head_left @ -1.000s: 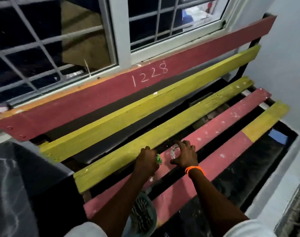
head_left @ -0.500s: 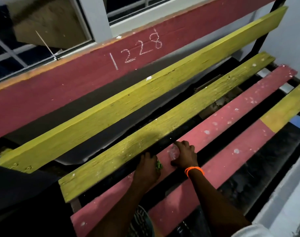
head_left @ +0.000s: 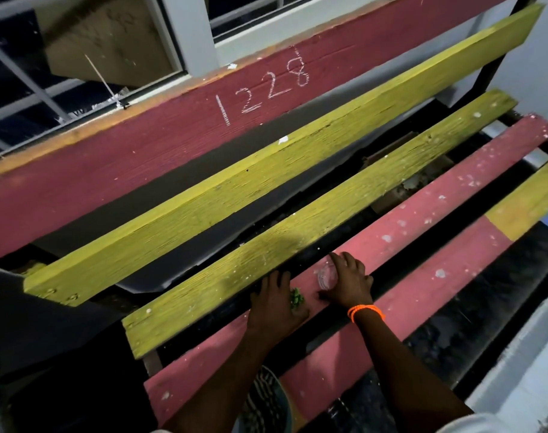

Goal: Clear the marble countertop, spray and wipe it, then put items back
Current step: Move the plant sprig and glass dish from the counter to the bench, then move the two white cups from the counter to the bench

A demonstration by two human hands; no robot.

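Observation:
My left hand (head_left: 274,303) rests on a pink bench slat (head_left: 422,220) in the head view. It holds a small green thing (head_left: 296,297) against its thumb side, and its fingers reach the edge of the yellow slat (head_left: 313,232). My right hand (head_left: 349,282), with an orange band (head_left: 366,311) on the wrist, lies just to the right. Its fingers curl over a small clear container (head_left: 325,275) that stands on the same pink slat. What the green thing is, I cannot tell.
The bench has red and yellow back slats; the red one (head_left: 141,157) bears "1228" in chalk. A barred window (head_left: 79,57) is behind it. Dark gaps run between the seat slats. A dark surface (head_left: 32,323) lies to the left, a pale wall (head_left: 532,42) to the right.
The view has closed in on the bench. Both hands stayed on the pink slat; my right hand's fingers have spread wider over the clear container.

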